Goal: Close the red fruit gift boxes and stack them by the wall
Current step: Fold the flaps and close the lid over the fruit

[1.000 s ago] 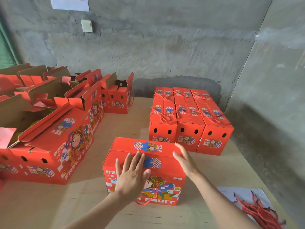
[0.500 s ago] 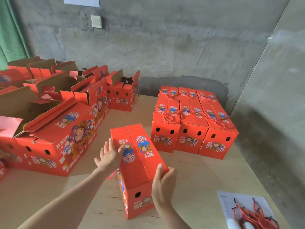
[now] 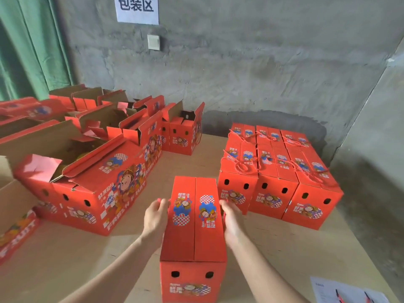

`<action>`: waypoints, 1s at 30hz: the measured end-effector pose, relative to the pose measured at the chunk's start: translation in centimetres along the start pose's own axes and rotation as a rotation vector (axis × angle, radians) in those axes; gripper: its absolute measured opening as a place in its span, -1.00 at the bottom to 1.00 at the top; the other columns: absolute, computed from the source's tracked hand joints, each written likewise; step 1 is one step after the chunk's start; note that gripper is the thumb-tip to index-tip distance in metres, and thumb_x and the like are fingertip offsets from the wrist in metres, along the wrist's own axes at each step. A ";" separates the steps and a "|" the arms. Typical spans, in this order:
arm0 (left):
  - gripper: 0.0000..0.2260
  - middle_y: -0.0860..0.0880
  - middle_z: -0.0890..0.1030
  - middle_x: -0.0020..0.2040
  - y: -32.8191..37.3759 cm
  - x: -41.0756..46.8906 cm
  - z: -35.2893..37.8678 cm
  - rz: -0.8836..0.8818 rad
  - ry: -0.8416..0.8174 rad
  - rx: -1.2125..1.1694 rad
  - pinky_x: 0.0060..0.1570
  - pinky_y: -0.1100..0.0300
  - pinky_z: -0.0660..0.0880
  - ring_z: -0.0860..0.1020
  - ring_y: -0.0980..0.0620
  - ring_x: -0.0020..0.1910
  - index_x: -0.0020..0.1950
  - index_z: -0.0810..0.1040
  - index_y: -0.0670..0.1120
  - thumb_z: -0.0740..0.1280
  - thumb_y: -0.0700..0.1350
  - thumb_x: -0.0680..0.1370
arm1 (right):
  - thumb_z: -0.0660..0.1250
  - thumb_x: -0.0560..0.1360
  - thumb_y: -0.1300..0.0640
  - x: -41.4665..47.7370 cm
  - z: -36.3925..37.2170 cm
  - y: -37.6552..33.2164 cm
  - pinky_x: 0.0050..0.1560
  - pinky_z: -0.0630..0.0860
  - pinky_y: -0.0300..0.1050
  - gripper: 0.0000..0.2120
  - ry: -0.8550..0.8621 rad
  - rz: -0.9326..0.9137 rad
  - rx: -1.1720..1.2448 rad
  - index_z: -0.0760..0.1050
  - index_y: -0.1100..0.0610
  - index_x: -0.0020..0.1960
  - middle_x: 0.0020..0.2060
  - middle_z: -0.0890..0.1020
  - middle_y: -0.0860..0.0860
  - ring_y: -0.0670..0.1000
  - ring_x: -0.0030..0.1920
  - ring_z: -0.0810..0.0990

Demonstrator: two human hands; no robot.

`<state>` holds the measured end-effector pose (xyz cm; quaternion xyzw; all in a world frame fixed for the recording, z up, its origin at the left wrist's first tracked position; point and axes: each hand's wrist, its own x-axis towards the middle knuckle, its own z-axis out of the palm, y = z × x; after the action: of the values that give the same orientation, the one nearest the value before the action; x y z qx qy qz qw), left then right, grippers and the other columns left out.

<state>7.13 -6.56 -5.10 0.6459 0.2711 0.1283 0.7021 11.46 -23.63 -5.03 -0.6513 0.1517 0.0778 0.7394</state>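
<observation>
On the table (image 3: 65,259), a closed box (image 3: 193,217) stands near the front, one end toward the person. It is held between the left hand (image 3: 155,217) on its left side and the right hand (image 3: 231,219) on its right side. Just behind it to the right sits a block of closed boxes (image 3: 273,171), running back toward the wall (image 3: 240,73). Open boxes (image 3: 87,171) fill the table's left side. A sheet of paper (image 3: 349,291) lies at the front right.
</observation>
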 end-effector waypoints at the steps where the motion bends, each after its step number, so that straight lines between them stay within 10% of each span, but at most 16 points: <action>1: -0.74 -0.01 0.53 -0.29 1.4 -0.2 0.2 0.180 -0.031 0.105 -0.36 0.20 0.34 0.44 0.05 -0.34 -0.20 0.53 -0.13 0.15 -0.12 0.62 | 0.28 0.57 0.15 0.2 0.7 -1.4 0.13 0.41 -0.06 -0.74 0.020 -0.123 -0.029 0.54 0.29 0.17 0.07 0.59 0.13 0.10 0.12 0.54; 4: -0.76 0.13 0.51 -0.27 6.2 -0.6 0.7 0.644 -0.137 0.359 -0.28 0.20 0.35 0.45 0.15 -0.28 -0.11 0.61 -0.12 0.17 -0.16 0.63 | 0.20 0.59 0.26 -0.8 3.4 -5.3 -0.08 0.50 -0.09 -0.79 -0.179 -0.308 -0.111 0.57 0.20 -0.15 -0.18 0.64 0.12 0.06 -0.18 0.59; 8: -0.78 -0.07 0.58 -0.24 9.2 -0.4 1.2 0.981 -0.211 0.595 -0.13 0.08 0.45 0.53 -0.08 -0.18 -0.18 0.62 -0.25 0.25 -0.23 0.59 | 0.06 0.47 0.41 -3.3 7.1 -7.3 -0.16 0.48 -0.10 -0.70 -0.550 -0.112 -0.171 0.53 0.18 -0.15 -0.27 0.58 0.11 0.05 -0.29 0.54; 12: -0.72 0.04 0.50 -0.35 6.8 0.7 -1.4 0.659 0.017 0.511 -0.29 0.12 0.38 0.45 0.02 -0.33 -0.31 0.47 -0.08 0.23 -0.02 0.57 | 0.11 0.54 0.26 -3.8 7.1 -10.1 -0.32 0.44 -0.20 -0.74 -0.575 0.101 -0.125 0.52 0.19 -0.22 -0.57 0.50 -0.05 -0.08 -0.55 0.49; 17: -0.73 0.04 0.59 -0.25 0.2 0.2 -3.3 0.162 -0.343 0.451 -0.18 0.16 0.43 0.53 0.04 -0.25 -0.19 0.49 -0.07 0.19 0.04 0.62 | 0.16 0.57 0.16 -4.5 8.5 -13.9 -0.23 0.33 -0.13 -0.70 -0.416 0.035 -0.375 0.36 0.11 -0.35 -0.64 0.44 -0.08 -0.06 -0.44 0.45; 25: -0.90 0.42 0.55 -0.27 2.9 -0.5 -3.8 0.289 -0.396 0.221 -0.31 0.54 0.39 0.48 0.57 -0.23 -0.08 0.39 0.26 0.16 0.08 0.62 | 0.24 0.54 0.17 -5.7 10.8 -17.2 -0.27 0.32 -0.16 -0.71 -0.316 -0.159 -0.356 0.34 0.10 -0.36 -0.65 0.42 -0.08 -0.09 -0.57 0.43; 30: -0.80 0.49 0.54 -0.24 4.5 0.6 -3.9 0.372 -0.395 0.183 -0.13 0.45 0.45 0.54 0.45 -0.12 -0.05 0.36 0.30 0.29 -0.03 0.58 | 0.24 0.52 0.19 -6.3 12.1 -19.5 -0.31 0.35 -0.17 -0.67 -0.298 -0.249 -0.338 0.33 0.13 -0.41 -0.65 0.40 -0.03 -0.05 -0.56 0.37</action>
<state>6.29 -2.37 -0.96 0.7576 0.0162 0.1018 0.6445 13.09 -13.88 16.66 -0.7606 -0.0556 0.1055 0.6382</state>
